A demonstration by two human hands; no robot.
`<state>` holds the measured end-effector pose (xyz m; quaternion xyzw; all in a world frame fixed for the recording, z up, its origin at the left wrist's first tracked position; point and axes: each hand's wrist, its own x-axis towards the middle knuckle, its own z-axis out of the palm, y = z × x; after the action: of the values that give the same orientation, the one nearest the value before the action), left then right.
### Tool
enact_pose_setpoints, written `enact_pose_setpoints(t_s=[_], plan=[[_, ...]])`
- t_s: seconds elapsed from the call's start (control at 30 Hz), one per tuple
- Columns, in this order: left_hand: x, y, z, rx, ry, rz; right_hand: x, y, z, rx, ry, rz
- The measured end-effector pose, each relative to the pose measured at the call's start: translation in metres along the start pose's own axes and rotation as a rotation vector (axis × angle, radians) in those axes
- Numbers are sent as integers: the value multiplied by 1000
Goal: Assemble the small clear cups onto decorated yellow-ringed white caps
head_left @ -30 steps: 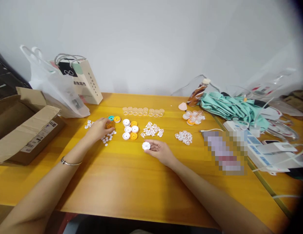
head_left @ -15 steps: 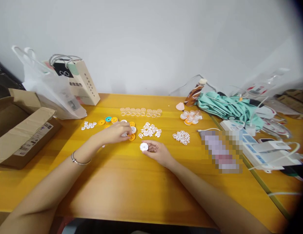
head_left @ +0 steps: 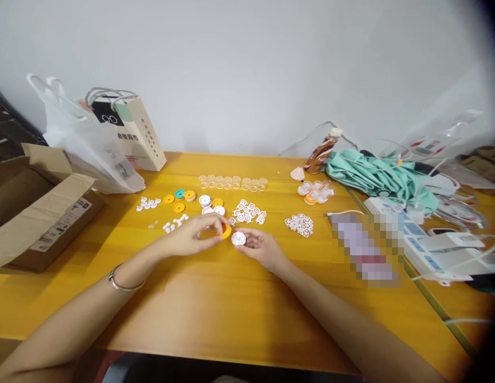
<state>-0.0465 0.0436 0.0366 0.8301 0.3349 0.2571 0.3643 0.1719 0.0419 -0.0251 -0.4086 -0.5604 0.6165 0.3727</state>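
Between thumb and fingers, my left hand (head_left: 195,234) pinches an orange round disc (head_left: 226,232) by its edge. My right hand (head_left: 263,250) grips a white round disc (head_left: 238,239) with a raised centre. The two discs face each other, a small gap apart. Just beyond my left hand sit white round discs (head_left: 205,200) and another orange disc (head_left: 217,203). White openwork pieces (head_left: 247,211) lie in a pile behind my right hand. Farther left are more orange discs (head_left: 178,207) and a teal disc (head_left: 179,194). Small white parts (head_left: 175,223) lie near my left wrist.
Clear plastic cups (head_left: 231,182) stand in a row at the back. Right of them are assembled orange-and-white pieces (head_left: 313,191), a bottle (head_left: 322,151), green cloth (head_left: 362,170) and a power strip (head_left: 407,234). A cardboard box (head_left: 43,218) and bags (head_left: 131,133) occupy the left.
My left hand has picked up the orange disc from the cluster and brought it right and nearer, beside the white disc. My right hand still holds the white disc, now tilted slightly.
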Motion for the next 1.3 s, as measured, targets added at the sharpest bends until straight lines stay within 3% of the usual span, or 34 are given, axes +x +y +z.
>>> enact_pose_setpoints(t_s=[0.13,0.27,0.5,1.03,1.3], plan=[[-8,-2,15,-460,175,-119,-9,-14,6,23,29,-47],[-13,-1,25,-657,243,-154,-19,-27,14,14,41,-115],[-15,4,27,-467,284,-119,-24,-29,19,5,57,-132],[-18,1,28,-386,186,-113,-25,-24,22,-21,90,-164],[-17,9,31,-252,218,-97,-25,-20,23,18,83,-155]])
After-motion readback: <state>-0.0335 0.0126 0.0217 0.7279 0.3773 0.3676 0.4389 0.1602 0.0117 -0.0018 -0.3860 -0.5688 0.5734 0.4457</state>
